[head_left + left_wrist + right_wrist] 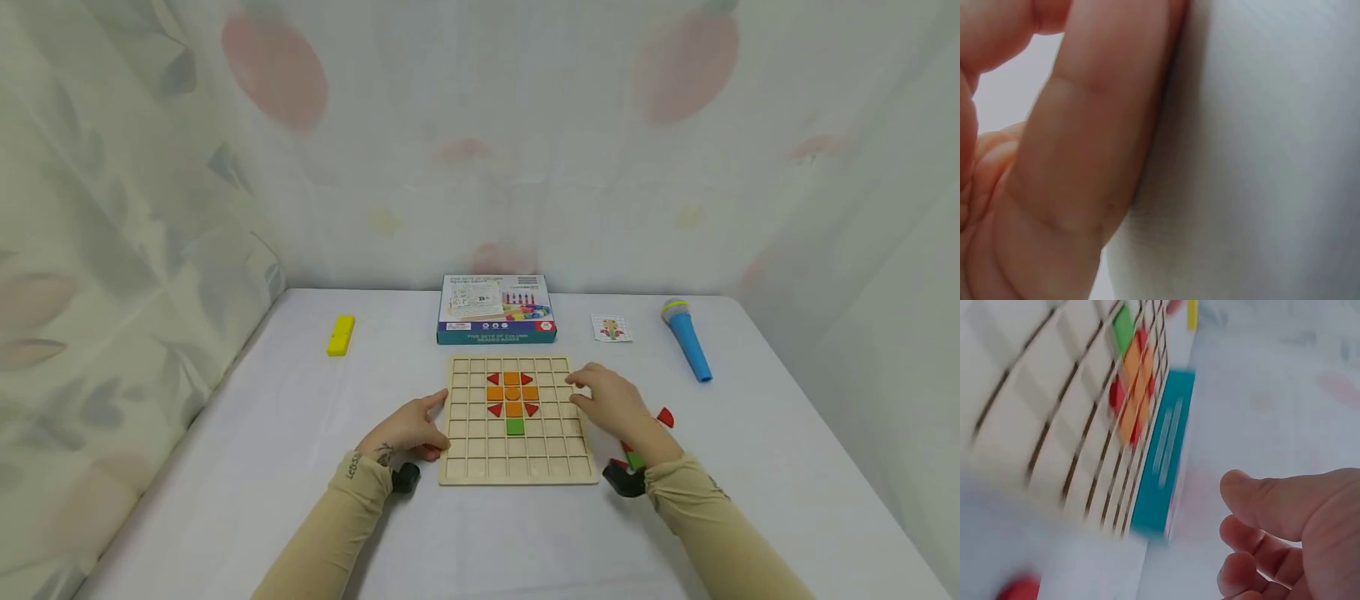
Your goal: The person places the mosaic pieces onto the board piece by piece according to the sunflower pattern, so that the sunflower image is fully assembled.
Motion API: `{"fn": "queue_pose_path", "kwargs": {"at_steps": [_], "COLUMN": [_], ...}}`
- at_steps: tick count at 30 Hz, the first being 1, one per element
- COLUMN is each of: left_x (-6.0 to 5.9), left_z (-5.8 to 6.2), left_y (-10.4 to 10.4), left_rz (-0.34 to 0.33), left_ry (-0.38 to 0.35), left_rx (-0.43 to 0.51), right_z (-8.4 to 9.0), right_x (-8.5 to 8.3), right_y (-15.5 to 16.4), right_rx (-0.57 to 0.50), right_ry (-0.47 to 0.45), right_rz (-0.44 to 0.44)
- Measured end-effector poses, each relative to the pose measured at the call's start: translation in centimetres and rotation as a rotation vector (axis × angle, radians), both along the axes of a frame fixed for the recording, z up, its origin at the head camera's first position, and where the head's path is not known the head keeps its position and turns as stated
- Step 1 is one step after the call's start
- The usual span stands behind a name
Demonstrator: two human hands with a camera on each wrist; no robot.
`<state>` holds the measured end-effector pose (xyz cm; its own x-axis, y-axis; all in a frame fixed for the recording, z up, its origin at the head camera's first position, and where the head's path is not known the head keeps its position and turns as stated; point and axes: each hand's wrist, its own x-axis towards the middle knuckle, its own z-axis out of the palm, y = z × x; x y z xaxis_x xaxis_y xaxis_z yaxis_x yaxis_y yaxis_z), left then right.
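A wooden grid board (517,454) lies in the middle of the white table (300,417). On it orange squares (512,392), red triangles (493,379) and one green square (514,427) form a figure. My left hand (427,417) rests on the table with its index finger touching the board's left edge; in the left wrist view a finger (1085,156) lies against the table (1260,156). My right hand (588,387) hovers over the board's right edge, fingers loosely curled and holding nothing. The blurred right wrist view shows that hand (1272,537) empty beside the board (1054,425).
A blue-edged toy box (497,310) stands just behind the board. A yellow block (341,334) lies at the back left, a small picture card (611,327) and a blue toy microphone (686,340) at the back right. Loose red (665,417) and green (635,459) pieces lie by my right wrist.
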<state>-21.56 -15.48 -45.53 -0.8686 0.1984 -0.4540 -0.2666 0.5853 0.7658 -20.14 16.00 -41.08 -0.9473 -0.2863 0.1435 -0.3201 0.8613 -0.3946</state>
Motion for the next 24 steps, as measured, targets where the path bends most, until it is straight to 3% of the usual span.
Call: {"fn": "queue_pose_path", "kwargs": {"at_steps": [5,10,16,24], "left_x": [-0.1,-0.1,0.1,0.0], "left_z": [-0.1,-0.1,0.0,0.0], "left_y": [0.0,0.0,0.0,0.1], "left_rz": [0.009,0.012,0.011,0.002], "left_ry": [-0.011,-0.011,-0.003,0.004], "left_rx": [-0.005,-0.004,-0.004,-0.015], "right_z": [-0.3,-2.0,-3.7,-4.2], "right_x": [0.5,1.4,1.9,2.0], "right_y": [4.2,6.8,7.9,8.0], "right_rx": [0.075,0.148,0.173,0.144], "right_ry": [-0.053,-0.143,-0.218,-0.226], "right_rz": [-0.088,-0.120,-0.091,-0.092]}}
